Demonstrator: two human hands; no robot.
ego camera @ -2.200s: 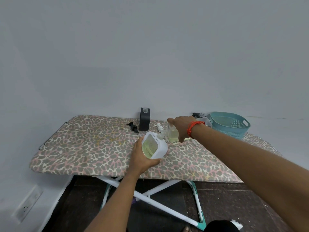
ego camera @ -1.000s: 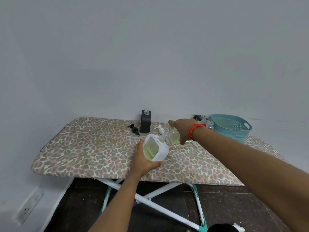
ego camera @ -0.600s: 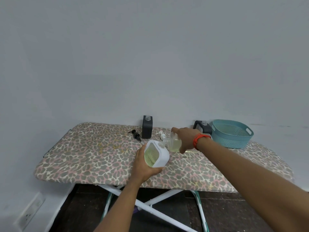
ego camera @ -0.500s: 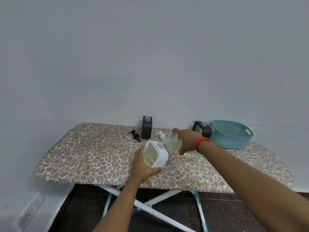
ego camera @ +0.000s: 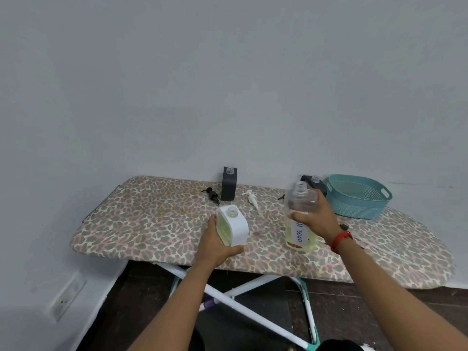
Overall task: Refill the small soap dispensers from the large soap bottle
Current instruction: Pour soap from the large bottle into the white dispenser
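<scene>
My left hand (ego camera: pixel 216 243) grips a small white dispenser (ego camera: pixel 234 224) with yellowish soap inside and an uncapped neck, held just over the board. My right hand (ego camera: pixel 315 216) grips the large clear soap bottle (ego camera: pixel 300 224), which stands upright on the leopard-print ironing board (ego camera: pixel 157 224); its neck is uncapped and a white label reads "SOAP". A black dispenser (ego camera: pixel 229 184) without pump stands at the back. Another black dispenser (ego camera: pixel 315 182) is partly hidden behind the large bottle.
A black pump head (ego camera: pixel 211 195) and a white pump head (ego camera: pixel 252 197) lie loose on the board near the back. A teal perforated basket (ego camera: pixel 358 196) sits at the back right. Wall runs directly behind the board; its crossed legs show below.
The large bottle went from tilted over the white dispenser's neck to upright, and moved right, away from it. The left hand kept hold of the white dispenser.
</scene>
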